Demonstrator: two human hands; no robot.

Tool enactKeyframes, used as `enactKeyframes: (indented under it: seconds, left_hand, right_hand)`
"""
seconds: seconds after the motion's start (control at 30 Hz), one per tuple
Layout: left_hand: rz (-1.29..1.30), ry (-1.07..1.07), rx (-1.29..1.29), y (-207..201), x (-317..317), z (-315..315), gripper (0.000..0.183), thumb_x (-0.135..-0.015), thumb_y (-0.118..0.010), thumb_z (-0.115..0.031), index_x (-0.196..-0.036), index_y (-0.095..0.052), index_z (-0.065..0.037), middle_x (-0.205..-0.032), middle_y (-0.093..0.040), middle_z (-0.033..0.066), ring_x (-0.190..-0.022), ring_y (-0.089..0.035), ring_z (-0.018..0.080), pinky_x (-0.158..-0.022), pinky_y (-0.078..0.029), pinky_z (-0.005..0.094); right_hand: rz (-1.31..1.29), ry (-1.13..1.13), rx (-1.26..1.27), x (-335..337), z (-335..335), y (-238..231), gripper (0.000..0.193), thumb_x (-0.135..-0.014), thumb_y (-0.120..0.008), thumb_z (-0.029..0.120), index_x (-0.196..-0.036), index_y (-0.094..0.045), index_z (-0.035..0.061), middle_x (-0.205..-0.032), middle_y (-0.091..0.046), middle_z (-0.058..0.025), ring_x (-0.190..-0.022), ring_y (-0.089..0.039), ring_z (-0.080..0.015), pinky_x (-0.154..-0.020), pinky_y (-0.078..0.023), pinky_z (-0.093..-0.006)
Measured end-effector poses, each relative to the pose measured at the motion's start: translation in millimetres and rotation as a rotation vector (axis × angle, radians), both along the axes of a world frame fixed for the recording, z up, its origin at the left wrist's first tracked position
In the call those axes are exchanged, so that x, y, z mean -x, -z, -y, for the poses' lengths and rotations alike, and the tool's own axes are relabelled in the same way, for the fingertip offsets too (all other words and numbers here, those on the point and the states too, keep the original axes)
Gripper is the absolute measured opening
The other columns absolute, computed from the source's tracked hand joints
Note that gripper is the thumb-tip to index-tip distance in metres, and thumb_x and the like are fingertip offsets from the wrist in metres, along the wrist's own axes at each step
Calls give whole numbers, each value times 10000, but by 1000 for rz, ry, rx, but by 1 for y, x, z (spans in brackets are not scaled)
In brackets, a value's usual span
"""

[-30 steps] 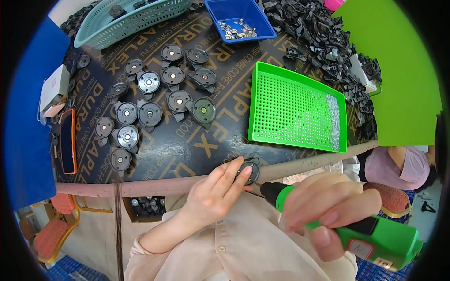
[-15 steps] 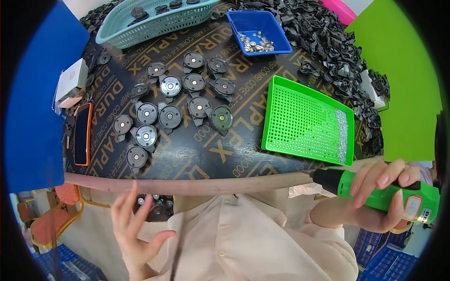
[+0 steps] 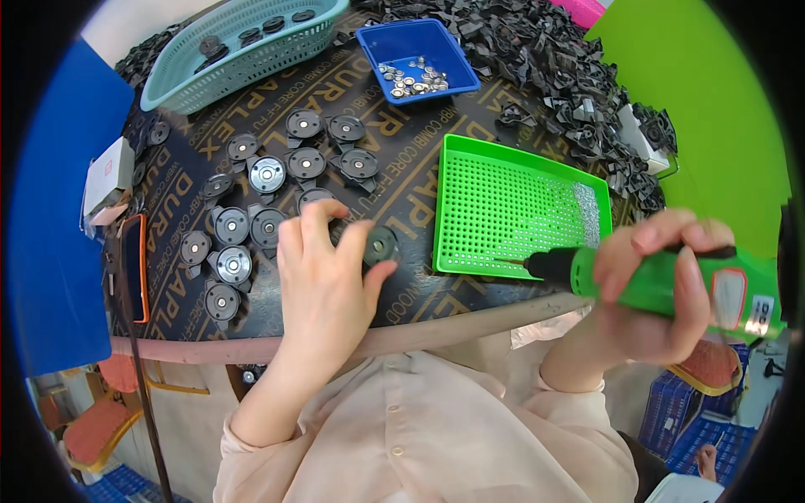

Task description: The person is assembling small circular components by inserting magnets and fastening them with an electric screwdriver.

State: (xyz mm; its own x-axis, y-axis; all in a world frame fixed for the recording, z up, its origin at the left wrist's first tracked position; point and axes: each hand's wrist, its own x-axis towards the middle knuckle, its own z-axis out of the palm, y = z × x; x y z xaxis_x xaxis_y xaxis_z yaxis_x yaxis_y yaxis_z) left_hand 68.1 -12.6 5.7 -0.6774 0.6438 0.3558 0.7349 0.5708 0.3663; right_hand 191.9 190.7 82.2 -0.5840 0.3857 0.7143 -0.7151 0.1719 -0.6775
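My left hand (image 3: pixel 323 281) reaches over the near part of the table, thumb and fingers closed about the edge of a black round plastic part (image 3: pixel 383 243) with a small centre hub. My fingers hide some of it. Another such disc (image 3: pixel 316 198) lies just beyond my fingertips, partly covered. My right hand (image 3: pixel 654 289) is wrapped round a green electric screwdriver (image 3: pixel 637 281) with a black nose. The driver points left, its thin bit above the near side of a green perforated tray (image 3: pixel 470 267). Small silvery screws (image 3: pixel 589 216) are gathered at that tray's right end.
Several black discs (image 3: pixel 233 264) with tabs lie left of my left hand. A blue bin (image 3: pixel 457 50) of small metal pieces and a pale teal basket (image 3: pixel 243 63) stand at the back. Black parts (image 3: pixel 553 84) are heaped far right. An orange-edged phone (image 3: pixel 134 268) lies left.
My left hand has come up from below the table edge onto the black disc, which has shifted slightly right and nearer. The screwdriver has risen to the tray. The whole view has shifted.
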Motion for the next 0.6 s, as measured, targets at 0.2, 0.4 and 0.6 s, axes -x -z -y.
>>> enactKeyframes:
  seconds: [0.2,0.4,0.6]
  left_hand:
    - [267,95,-32,1,-22,8,403,-681,-787,-59,-1061,-651,-52,-1097,-532,113,-981,-513,305,-845,-447,388]
    - [568,202,-269,15,-27,17,409,-724,-727,35,-1115,-645,-53,-1023,-586,105,-889,-598,224,-799,-478,300]
    - [1038,201,-389,5,-30,21,543,-787,-715,30,-1275,-485,-23,-1006,-654,80,-944,-625,161,-807,-509,293]
  right_hand:
    - [119,85,-51,24,2,16,202,-870,-446,52,-1047,-464,-45,-842,-587,-271,-421,-509,-218,-416,-454,-325]
    - [158,123,26,31,10,22,144,-863,-460,34,-985,-460,-41,-790,-596,-254,-403,-499,-207,-406,-456,-322]
    - [172,74,31,31,13,24,115,-870,-462,26,-965,-449,-38,-767,-585,-246,-416,-507,-211,-411,-464,-321]
